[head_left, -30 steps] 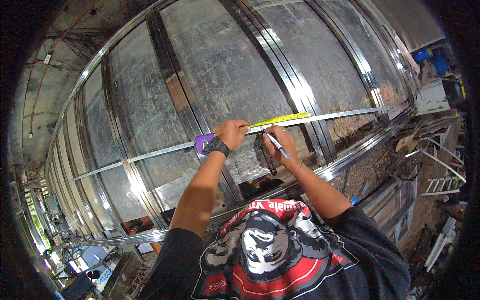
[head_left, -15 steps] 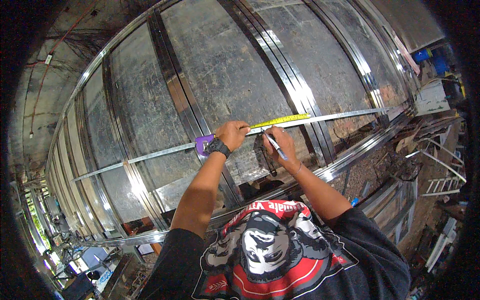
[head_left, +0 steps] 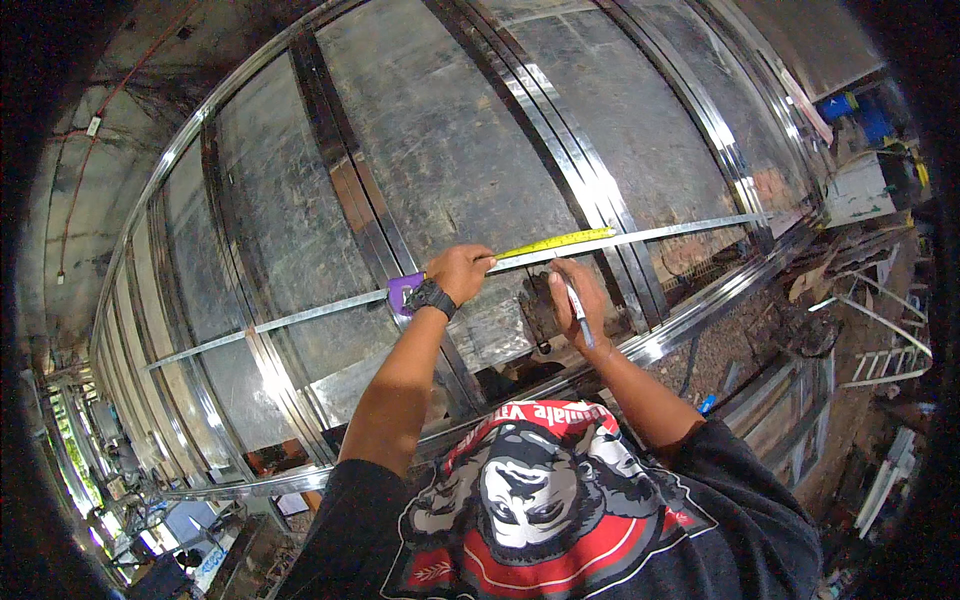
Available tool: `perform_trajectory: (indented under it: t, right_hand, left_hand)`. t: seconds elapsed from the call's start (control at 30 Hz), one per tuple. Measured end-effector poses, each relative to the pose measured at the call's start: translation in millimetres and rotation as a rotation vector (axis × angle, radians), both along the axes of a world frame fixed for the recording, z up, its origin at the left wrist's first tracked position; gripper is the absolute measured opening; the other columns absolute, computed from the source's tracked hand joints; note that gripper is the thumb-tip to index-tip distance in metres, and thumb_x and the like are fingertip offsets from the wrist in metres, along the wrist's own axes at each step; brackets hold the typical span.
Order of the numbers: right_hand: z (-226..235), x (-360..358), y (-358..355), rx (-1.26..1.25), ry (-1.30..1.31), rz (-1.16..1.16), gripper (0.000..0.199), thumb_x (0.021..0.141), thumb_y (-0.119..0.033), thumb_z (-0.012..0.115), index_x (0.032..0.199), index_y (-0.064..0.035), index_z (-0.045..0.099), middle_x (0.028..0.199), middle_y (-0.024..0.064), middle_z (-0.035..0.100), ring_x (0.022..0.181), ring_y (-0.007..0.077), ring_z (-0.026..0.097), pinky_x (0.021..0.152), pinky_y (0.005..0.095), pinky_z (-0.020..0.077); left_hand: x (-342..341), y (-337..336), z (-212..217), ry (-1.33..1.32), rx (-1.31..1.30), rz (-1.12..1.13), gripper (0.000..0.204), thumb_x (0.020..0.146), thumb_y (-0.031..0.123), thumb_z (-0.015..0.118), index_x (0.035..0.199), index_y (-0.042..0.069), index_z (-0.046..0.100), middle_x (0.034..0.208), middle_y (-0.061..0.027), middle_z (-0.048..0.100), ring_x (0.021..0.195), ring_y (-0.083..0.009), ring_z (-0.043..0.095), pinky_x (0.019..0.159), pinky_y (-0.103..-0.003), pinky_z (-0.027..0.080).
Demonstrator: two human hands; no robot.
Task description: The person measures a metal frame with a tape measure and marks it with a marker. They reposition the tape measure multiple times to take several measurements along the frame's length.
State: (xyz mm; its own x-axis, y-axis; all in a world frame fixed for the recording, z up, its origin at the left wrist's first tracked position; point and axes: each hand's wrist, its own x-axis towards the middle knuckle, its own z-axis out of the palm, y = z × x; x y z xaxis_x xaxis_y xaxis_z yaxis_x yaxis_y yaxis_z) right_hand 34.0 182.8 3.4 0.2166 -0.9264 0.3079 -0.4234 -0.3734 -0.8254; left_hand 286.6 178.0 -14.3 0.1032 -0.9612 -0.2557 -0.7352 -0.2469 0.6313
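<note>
My left hand is closed on a tape measure, its fingers pressing the yellow blade beside a long thin metal strip. The purple case lies by my wrist, partly hidden by a black watch. From my fingers the blade runs rightward along the strip and ends over a shiny metal crossbar. Just below the strip, my right hand grips a slim white and dark marker pen. Its tip points up toward the strip, apart from it.
The strip lies across several parallel metal bars set over a scuffed grey sheet. A long shiny frame rail runs along the near side. Beyond it at the right are a white ladder-like frame and scrap pieces. Blue containers stand at the far right.
My right hand has drawn slightly right and down, moving the pen away from the strip. My left hand keeps its hold on the tape measure. The view has shifted slightly.
</note>
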Motion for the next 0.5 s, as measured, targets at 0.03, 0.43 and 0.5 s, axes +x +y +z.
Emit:
perform_trajectory:
  t: [0.03, 0.43, 0.5]
  right_hand:
    - [-1.3, -3.8, 0.4, -0.043, 0.015, 0.005, 0.028, 0.101, -0.018, 0.067, 0.124, -0.0007, 0.068, 0.112, 0.0227, 0.071, 0.104, 0.0386, 0.069, 0.095, 0.0451, 0.0539]
    - [-24.2, -26.9, -75.7, -0.276, 0.435, 0.077, 0.041, 0.084, -0.005, 0.072, 0.124, -0.0158, 0.067, 0.118, 0.0067, 0.069, 0.120, 0.0285, 0.062, 0.115, 0.0497, 0.0329]
    - [-23.9, -29.5, -80.5, -0.226, 0.447, 0.139, 0.043, 0.080, -0.003, 0.072, 0.121, -0.0160, 0.067, 0.112, 0.0057, 0.068, 0.116, 0.0273, 0.062, 0.114, 0.0489, 0.0328]
  left_hand:
    - [-0.6, -0.2, 0.9, 0.000, 0.013, 0.006, 0.029, 0.092, 0.037, 0.074, 0.109, 0.015, 0.082, 0.099, -0.0110, 0.079, 0.091, -0.0321, 0.075, 0.082, -0.043, 0.057]
    - [1.7, -3.1, 4.3, 0.038, 0.062, 0.005, 0.029, 0.093, 0.038, 0.074, 0.110, 0.016, 0.082, 0.100, -0.0112, 0.079, 0.092, -0.0316, 0.075, 0.082, -0.042, 0.057]
    - [3.9, -4.0, 7.1, 0.052, 0.111, -0.010, 0.028, 0.095, 0.038, 0.072, 0.113, 0.019, 0.082, 0.104, -0.0113, 0.079, 0.096, -0.0330, 0.075, 0.085, -0.044, 0.057]
